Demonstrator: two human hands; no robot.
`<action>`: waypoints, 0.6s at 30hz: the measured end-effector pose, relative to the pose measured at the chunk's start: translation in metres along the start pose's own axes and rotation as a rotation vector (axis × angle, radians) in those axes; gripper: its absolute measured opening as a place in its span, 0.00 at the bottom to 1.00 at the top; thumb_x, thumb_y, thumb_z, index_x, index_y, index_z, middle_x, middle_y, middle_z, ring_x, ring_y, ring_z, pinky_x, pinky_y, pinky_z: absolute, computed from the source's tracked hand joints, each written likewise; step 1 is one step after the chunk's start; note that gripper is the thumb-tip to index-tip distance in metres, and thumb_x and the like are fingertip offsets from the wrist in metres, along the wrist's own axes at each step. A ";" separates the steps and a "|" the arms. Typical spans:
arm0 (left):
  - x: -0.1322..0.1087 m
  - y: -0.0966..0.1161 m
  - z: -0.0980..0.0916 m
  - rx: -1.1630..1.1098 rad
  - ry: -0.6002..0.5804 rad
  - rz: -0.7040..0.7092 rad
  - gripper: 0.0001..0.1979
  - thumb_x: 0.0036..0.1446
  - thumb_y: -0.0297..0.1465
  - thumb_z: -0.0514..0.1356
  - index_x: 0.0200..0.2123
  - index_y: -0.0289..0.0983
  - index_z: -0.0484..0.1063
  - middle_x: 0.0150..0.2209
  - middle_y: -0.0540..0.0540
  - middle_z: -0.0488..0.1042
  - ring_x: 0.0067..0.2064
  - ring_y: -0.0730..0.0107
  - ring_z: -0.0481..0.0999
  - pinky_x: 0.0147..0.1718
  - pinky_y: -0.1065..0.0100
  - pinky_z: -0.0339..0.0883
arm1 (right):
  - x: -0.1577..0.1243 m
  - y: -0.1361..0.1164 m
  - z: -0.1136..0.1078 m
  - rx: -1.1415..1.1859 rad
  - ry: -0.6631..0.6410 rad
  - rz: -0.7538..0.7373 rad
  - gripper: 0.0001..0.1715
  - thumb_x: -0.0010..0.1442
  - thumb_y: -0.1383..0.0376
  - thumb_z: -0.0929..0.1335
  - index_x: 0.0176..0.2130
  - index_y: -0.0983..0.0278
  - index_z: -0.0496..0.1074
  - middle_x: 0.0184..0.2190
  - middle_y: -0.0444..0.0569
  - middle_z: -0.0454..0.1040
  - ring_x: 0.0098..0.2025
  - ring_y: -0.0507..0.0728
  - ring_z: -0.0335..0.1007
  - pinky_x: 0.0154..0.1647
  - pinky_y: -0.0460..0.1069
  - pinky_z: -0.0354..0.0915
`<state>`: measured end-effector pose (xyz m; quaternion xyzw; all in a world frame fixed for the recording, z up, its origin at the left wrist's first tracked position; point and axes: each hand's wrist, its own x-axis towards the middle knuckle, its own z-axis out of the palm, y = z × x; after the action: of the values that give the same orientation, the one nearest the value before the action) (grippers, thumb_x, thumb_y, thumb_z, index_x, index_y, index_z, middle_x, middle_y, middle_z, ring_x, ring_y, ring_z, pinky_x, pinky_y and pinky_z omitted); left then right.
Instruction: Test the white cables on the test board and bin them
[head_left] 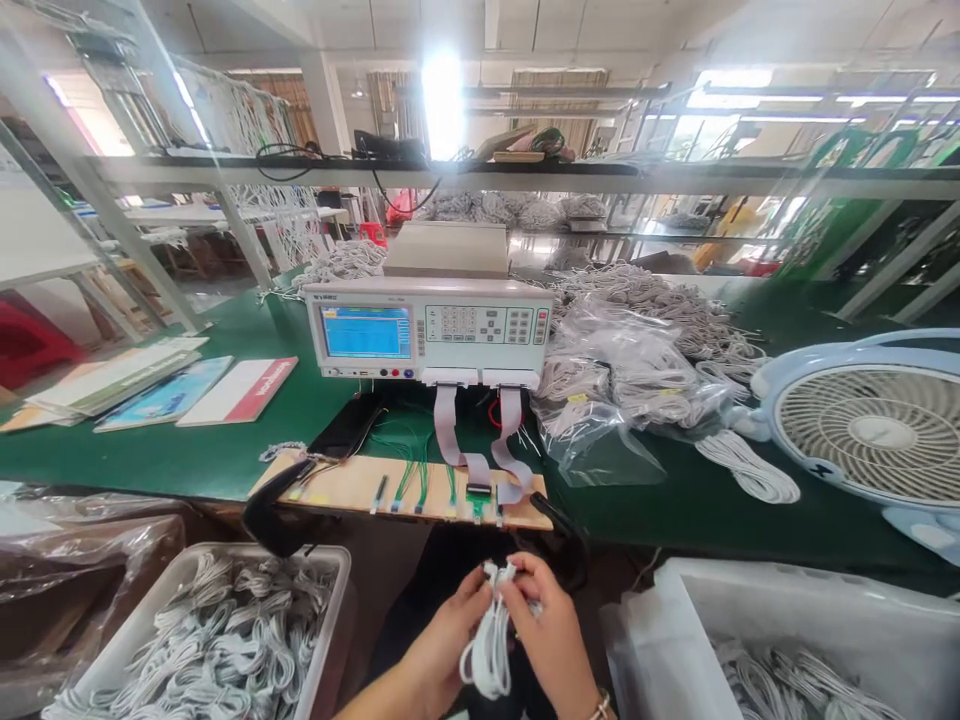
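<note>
A coiled white cable [491, 645] hangs between my two hands in front of the bench edge. My left hand [463, 612] pinches it near the top from the left. My right hand [541, 608] grips the upper end from the right, where small white connectors [499, 572] stick up between the fingertips. Just beyond my hands lies a wooden board [435, 485] bearing green wires and a small green circuit board [478, 505]. Grey ribbon cables [448, 425] run from there up to a tester [431, 330] with a lit blue screen.
At lower left a white bin [341, 590] holds many coiled cables; another white bin [679, 590] with cables stands at lower right. Bagged cables [622, 370], a loose coil [748, 468] and a blue fan [877, 435] occupy the bench's right. Booklets [236, 390] lie left. A shelf [525, 178] spans behind.
</note>
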<state>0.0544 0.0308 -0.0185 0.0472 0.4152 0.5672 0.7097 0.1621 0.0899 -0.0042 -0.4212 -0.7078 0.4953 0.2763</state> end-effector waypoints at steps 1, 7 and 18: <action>0.002 0.001 0.000 0.072 -0.013 0.058 0.25 0.46 0.39 0.58 0.48 0.40 0.59 0.30 0.47 0.69 0.29 0.71 0.69 0.28 0.71 0.62 | 0.006 0.002 -0.002 0.097 -0.013 0.042 0.14 0.53 0.59 0.63 0.38 0.65 0.65 0.26 0.48 0.74 0.29 0.55 0.69 0.30 0.46 0.63; 0.015 0.017 -0.011 0.625 0.182 0.601 0.16 0.47 0.37 0.57 0.39 0.37 0.66 0.37 0.45 0.67 0.37 0.70 0.66 0.38 0.70 0.60 | 0.035 0.002 -0.010 0.311 -0.034 0.130 0.18 0.47 0.57 0.67 0.33 0.69 0.71 0.23 0.51 0.74 0.26 0.56 0.69 0.27 0.47 0.64; 0.014 0.050 -0.011 0.219 0.084 0.188 0.15 0.40 0.37 0.63 0.27 0.32 0.64 0.23 0.49 0.68 0.21 0.82 0.64 0.21 0.78 0.61 | 0.044 -0.008 0.002 0.503 0.014 0.293 0.18 0.41 0.56 0.70 0.28 0.68 0.72 0.17 0.46 0.71 0.19 0.52 0.64 0.21 0.46 0.61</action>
<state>0.0094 0.0553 -0.0063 0.1393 0.4976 0.5838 0.6262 0.1365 0.1256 0.0015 -0.4408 -0.4924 0.6869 0.3025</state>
